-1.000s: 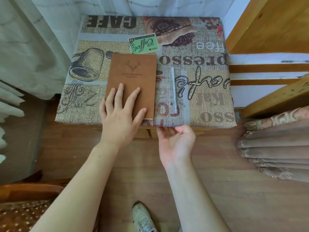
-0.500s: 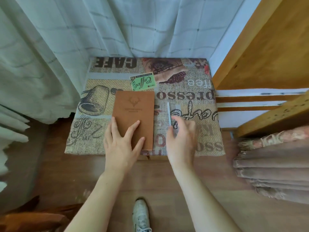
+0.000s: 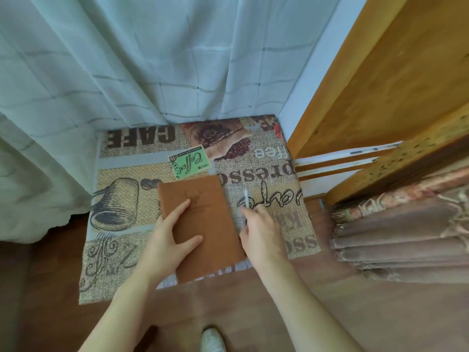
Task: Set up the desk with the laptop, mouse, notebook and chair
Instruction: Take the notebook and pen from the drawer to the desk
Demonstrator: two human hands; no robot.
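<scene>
1. Across the upper left of the frame hangs a pale checked curtain (image 3: 142,62), reaching down to the back edge of the low table.
2. At the right side stands a yellow wooden frame (image 3: 380,80), with folded brownish drapes (image 3: 406,237) below it at the right edge.
3. Wooden floor (image 3: 253,306) fills the bottom of the frame; a white shoe (image 3: 212,339) shows at the bottom centre.
4. At centre sits the table under a coffee-print cloth (image 3: 121,179), with "CAFE" lettering and a cup drawing.
5. The brown notebook (image 3: 203,224) lies on the cloth at centre, tilted, its near corner jutting past the table's front edge.
6. The left hand (image 3: 170,240) grips the notebook's left edge: thumb flat on the cover, a finger stretched across the top, the rest hidden beside it.
7. The right hand (image 3: 261,229), just right of the notebook, has its fingers curled round a white pen (image 3: 246,199), whose tip pokes out above them.
</scene>
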